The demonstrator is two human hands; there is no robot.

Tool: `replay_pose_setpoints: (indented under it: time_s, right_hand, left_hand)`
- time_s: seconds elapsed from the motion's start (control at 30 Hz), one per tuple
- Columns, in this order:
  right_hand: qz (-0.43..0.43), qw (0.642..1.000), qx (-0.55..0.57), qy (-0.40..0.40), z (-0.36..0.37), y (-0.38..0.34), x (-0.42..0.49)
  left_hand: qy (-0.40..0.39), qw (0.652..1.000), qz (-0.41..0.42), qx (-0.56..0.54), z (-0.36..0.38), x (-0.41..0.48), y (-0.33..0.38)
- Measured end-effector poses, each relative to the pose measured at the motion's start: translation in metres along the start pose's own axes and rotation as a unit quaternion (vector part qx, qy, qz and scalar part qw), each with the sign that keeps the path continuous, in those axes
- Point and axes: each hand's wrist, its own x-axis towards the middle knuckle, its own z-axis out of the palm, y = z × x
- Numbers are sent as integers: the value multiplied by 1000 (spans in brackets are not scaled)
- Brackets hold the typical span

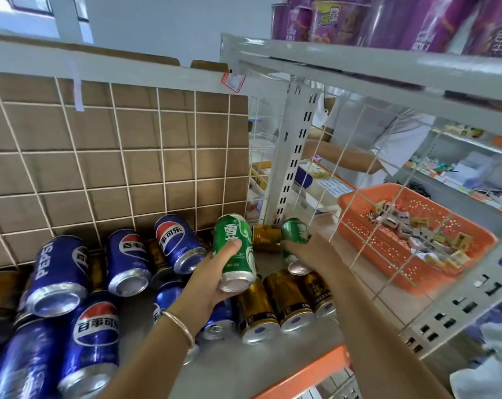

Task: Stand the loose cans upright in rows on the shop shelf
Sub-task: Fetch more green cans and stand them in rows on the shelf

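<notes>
The left hand (215,272) grips a green can (238,249), the right hand (310,251) a second can (294,230), and both should go base-down, side by side, on the shelf (268,262).

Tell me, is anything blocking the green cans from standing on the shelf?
Yes. Gold cans lie right below the two held green cans, and blue cans crowd the left. A little bare shelf shows between them.

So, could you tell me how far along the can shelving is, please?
Done: no upright row visible yet. In hand: the left hand grips one green can, the right hand a second green can. Left: blue cans and gold cans lie loose on the shelf.
</notes>
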Motion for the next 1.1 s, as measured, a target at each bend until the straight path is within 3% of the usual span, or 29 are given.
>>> replay_pose_setpoints:
  time_s: [0.1, 0.17, 0.27, 0.4, 0.5, 0.6, 0.7, 0.97, 1.1]
  right_hand:
    - [-13, 997, 62, 40, 7, 1, -12]
    - [-26, 982, 185, 33, 11, -9, -29]
    - [-87, 933, 346, -45, 19, -34, -55]
    - [-153, 889, 398, -170, 43, -69, -79]
    - [-119, 851, 451, -241, 71, -89, -92]
    - [-99, 848, 440, -279, 98, -112, -113]
    - [-111, 835, 424, -333, 117, -138, -138]
    - [-123, 757, 380, -518, 184, -207, -258]
    - [-126, 754, 325, -557, 229, -228, -340]
  left_hand:
    - [-1, 1000, 0, -16, -5, -4, -1]
    - [4, 999, 7, -45, -10, -8, -2]
    - [-9, 994, 16, -108, -14, -15, 2]
    - [-14, 990, 64, -124, -40, -34, 11]
    - [-6, 987, 93, -127, -72, -59, 20]
    - [72, 980, 142, -122, -105, -83, 30]
    - [102, 969, 180, -132, -137, -115, 37]
    - [236, 918, 278, -153, -243, -240, 41]
    - [311, 898, 281, -135, -305, -318, 25]
